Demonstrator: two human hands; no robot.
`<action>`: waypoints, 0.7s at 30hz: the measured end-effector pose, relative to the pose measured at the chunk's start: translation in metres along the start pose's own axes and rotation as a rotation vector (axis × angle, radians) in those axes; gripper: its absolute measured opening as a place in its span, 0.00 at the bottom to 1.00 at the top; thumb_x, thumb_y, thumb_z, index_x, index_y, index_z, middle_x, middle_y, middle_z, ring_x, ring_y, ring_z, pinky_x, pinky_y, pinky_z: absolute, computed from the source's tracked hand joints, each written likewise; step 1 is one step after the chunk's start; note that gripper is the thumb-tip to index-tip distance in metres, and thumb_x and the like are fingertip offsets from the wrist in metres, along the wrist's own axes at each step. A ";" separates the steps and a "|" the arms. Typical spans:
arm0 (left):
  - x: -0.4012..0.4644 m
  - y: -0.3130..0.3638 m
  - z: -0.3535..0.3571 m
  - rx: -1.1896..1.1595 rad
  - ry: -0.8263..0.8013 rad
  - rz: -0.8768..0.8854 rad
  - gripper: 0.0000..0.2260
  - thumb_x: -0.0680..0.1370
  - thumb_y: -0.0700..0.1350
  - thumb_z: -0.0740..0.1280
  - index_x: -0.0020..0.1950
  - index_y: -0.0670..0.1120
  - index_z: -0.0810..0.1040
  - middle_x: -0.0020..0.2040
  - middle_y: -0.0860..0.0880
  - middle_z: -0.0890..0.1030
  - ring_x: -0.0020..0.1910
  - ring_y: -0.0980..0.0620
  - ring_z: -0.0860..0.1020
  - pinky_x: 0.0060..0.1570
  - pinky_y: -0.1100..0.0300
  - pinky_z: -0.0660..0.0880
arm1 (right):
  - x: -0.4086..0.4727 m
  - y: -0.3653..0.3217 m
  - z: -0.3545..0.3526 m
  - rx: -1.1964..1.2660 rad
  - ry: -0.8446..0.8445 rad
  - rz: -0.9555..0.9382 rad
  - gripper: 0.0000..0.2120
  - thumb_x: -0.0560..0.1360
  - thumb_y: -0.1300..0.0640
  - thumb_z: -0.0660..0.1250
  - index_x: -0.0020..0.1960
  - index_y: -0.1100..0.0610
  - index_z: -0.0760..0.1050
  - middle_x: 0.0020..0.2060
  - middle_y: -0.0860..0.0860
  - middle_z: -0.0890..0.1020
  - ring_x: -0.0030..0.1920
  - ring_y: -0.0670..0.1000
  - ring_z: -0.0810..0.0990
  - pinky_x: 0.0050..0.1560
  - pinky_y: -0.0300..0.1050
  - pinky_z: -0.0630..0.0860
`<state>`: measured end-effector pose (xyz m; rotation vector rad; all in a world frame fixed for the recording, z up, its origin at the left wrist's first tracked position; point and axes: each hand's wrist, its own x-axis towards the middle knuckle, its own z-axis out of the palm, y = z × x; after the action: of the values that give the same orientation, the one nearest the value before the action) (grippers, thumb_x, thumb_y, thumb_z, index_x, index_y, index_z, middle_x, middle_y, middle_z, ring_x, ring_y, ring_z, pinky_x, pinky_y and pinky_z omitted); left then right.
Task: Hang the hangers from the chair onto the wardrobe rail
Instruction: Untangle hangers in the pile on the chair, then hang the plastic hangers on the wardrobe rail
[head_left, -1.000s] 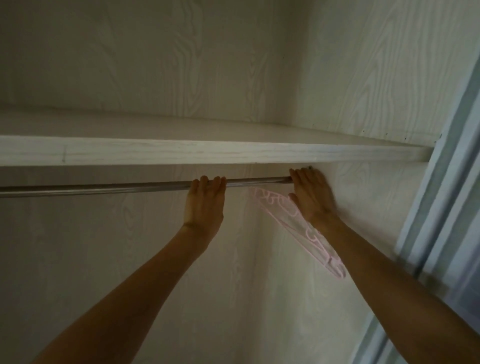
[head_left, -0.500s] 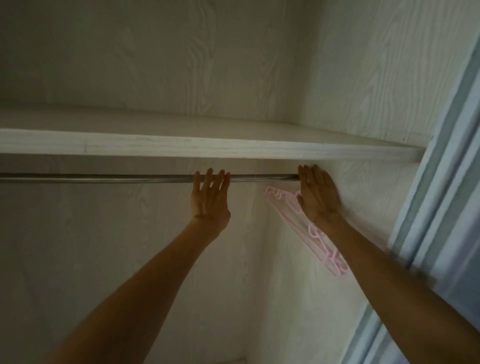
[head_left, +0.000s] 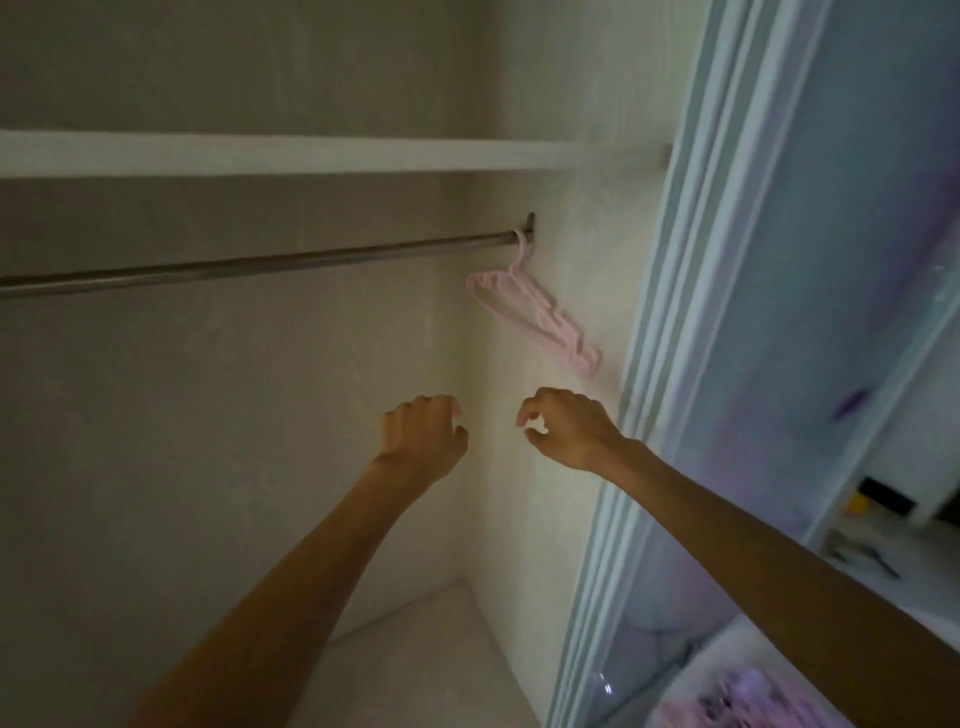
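Observation:
A bunch of pink hangers (head_left: 535, 319) hangs by its hooks from the far right end of the metal wardrobe rail (head_left: 249, 267), close to the side wall. My left hand (head_left: 423, 434) and my right hand (head_left: 563, 428) hover well below the rail, side by side and apart from the hangers. The fingers of both hang loosely curled and hold nothing. The chair is out of view.
A white shelf (head_left: 311, 153) runs above the rail. The wardrobe's side wall (head_left: 582, 234) is at the right, with a pale blue sliding door frame (head_left: 691, 312) beyond it. The wardrobe floor (head_left: 415, 654) lies below my arms.
Both hands have let go of the rail and dropped down from it. The pink hangers stay hanging at the rail's right end. My view has tilted down and to the right.

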<state>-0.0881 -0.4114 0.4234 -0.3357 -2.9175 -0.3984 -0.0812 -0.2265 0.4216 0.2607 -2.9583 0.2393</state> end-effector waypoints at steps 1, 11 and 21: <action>-0.010 0.005 0.011 -0.014 -0.041 0.027 0.14 0.77 0.49 0.60 0.63 0.52 0.75 0.59 0.51 0.79 0.59 0.48 0.77 0.59 0.54 0.72 | -0.018 0.002 0.007 0.009 -0.023 0.030 0.09 0.77 0.54 0.63 0.56 0.50 0.78 0.56 0.48 0.79 0.52 0.50 0.80 0.46 0.38 0.68; -0.096 0.103 0.120 -0.069 -0.323 0.313 0.13 0.77 0.50 0.60 0.60 0.53 0.75 0.58 0.51 0.79 0.59 0.49 0.76 0.60 0.57 0.69 | -0.217 0.085 0.060 0.106 -0.198 0.422 0.10 0.75 0.56 0.61 0.51 0.48 0.79 0.53 0.47 0.81 0.54 0.51 0.78 0.54 0.42 0.72; -0.150 0.235 0.268 0.037 -0.556 0.488 0.15 0.75 0.50 0.60 0.61 0.51 0.76 0.62 0.49 0.78 0.62 0.47 0.75 0.61 0.59 0.69 | -0.368 0.228 0.121 0.201 -0.313 0.786 0.11 0.77 0.53 0.62 0.54 0.52 0.80 0.56 0.52 0.81 0.60 0.55 0.77 0.57 0.45 0.72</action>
<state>0.0745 -0.1446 0.1954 -1.3014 -3.1801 -0.1916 0.2163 0.0335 0.2069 -0.9432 -3.1759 0.6333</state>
